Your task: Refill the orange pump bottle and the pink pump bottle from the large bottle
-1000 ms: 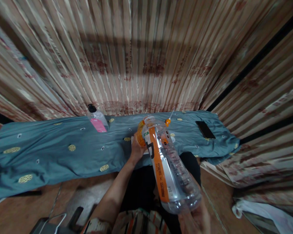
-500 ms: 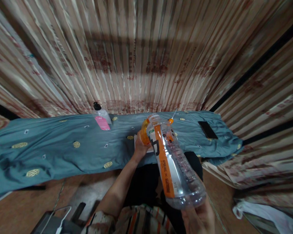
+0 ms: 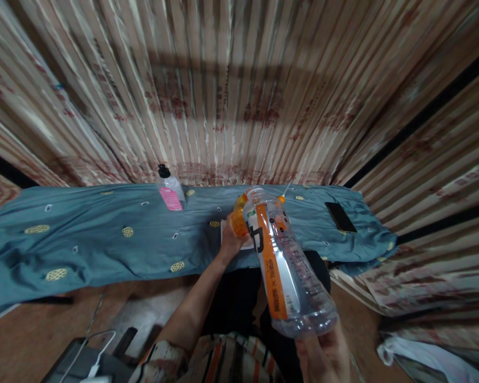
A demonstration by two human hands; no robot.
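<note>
Firstly, note the blue-green cloth [image 3: 83, 250] draped along the low surface: soft, wrinkled fabric dotted with small yellow medallions. On it, left of centre, a small clear bottle [image 3: 171, 192] with a pink label and black top stands upright near the striped wall. Your left hand [image 3: 229, 242] is curled shut round a rounded orange cap [image 3: 238, 218], just beside the neck of the large bottle [image 3: 283, 266]. That bottle, clear ribbed plastic with an orange label band, is off the surface and tilted neck-away above your lap. Your right hand [image 3: 323, 354] cups its base from below, fingers pressed against the plastic, which likely steadies the long body. A flat dark phone [image 3: 340, 216] lies farther right on the cloth.
</note>
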